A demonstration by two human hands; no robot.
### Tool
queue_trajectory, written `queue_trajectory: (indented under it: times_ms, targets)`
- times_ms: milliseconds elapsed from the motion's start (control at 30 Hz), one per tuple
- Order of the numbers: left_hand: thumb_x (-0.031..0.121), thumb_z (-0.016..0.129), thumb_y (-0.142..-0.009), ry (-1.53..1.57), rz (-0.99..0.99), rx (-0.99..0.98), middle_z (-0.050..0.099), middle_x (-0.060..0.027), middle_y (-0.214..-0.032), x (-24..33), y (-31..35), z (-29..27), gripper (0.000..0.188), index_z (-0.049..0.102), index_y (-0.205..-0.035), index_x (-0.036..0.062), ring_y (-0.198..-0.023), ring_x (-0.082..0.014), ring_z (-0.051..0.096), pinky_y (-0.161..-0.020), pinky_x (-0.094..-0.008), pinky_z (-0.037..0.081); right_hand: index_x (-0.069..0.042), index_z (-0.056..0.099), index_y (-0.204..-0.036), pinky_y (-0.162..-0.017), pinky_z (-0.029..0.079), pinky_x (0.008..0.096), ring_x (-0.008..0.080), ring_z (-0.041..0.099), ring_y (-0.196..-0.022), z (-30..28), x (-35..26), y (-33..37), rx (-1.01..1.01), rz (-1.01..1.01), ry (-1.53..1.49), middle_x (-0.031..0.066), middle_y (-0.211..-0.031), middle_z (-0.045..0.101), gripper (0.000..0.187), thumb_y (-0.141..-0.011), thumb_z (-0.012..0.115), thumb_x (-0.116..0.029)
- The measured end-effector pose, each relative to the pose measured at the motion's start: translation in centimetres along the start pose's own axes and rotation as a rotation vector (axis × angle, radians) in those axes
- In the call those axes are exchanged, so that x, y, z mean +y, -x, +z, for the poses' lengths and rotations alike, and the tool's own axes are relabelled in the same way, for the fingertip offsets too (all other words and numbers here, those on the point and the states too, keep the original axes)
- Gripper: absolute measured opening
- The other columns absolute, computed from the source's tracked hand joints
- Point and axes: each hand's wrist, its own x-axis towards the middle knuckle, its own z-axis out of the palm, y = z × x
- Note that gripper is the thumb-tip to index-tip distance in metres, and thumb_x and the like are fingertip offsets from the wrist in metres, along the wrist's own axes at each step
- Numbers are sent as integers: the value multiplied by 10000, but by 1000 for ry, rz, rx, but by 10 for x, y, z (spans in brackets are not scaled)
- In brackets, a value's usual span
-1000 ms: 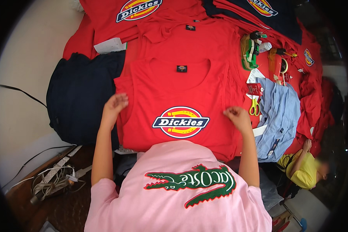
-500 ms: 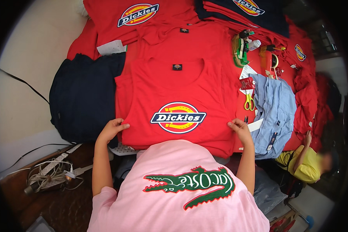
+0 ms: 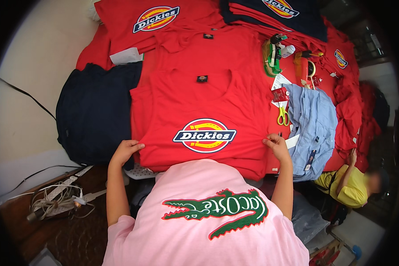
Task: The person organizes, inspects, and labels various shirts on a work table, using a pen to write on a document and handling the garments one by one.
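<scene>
Both hands are sliding down from mid-shirt: the left hand (image 3: 126,150) is now pinching the red shirt (image 3: 199,111) at 7 o'clock, the right hand (image 3: 277,145) at 4 o'clock, on the surface (image 3: 17,111).

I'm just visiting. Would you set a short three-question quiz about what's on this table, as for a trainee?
1. True or false: both hands grip the lower edge of the top red shirt.
2. What colour are the handles of the scissors?
3. The folded dark navy garment lies nearest which hand? A) left hand B) right hand

Key: 1 true; 2 yellow; 3 A.
</scene>
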Motion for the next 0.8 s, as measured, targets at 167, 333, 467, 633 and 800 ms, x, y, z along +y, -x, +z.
queue_trajectory:
  times_ms: [167, 333, 467, 633, 800]
  targets:
    - [152, 884, -887, -83, 44, 67, 784, -42, -904, -3, 0, 3, 244, 826, -1017, -46, -828, -99, 680, -807, -273, 536, 33, 718, -871, -847, 473, 266, 148, 642, -927, -10, -12, 12, -121, -92, -38, 32, -1031, 671, 147, -899, 795, -89]
    - [170, 943, -809, -220, 63, 174, 673, 12, -721, 4, -2, 9, 246, 785, -849, -15, -672, -85, 583, -632, -272, 468, 37, 711, -875, -813, 469, 285, 148, 623, -866, -7, -12, 11, -14, -94, 158, 32, -955, 643, 189, -856, 830, -109]
    - [180, 965, -769, -272, 103, 196, 564, 44, -649, 0, -2, 10, 305, 707, -752, 18, -620, -73, 493, -578, -275, 396, 44, 698, -879, -758, 470, 299, 141, 605, -814, 0, -9, 8, 8, -118, 422, 36, -900, 618, 207, -828, 835, -102]
    - [159, 966, -756, -295, 72, 192, 588, 22, -712, 8, 1, 12, 305, 722, -825, -11, -656, -77, 513, -606, -275, 429, 29, 707, -950, -758, 508, 324, 183, 625, -795, -4, -8, 11, 15, -139, 316, 75, -926, 647, 196, -801, 801, -57]
    - [128, 929, -784, -314, 351, 298, 679, -28, -955, 42, 10, 24, 259, 769, -935, -9, -857, -132, 619, -794, -297, 525, 6, 712, -1064, -804, 549, 361, 259, 693, -870, 3, -52, 12, 232, -280, 372, 122, -982, 686, 232, -833, 721, -18]
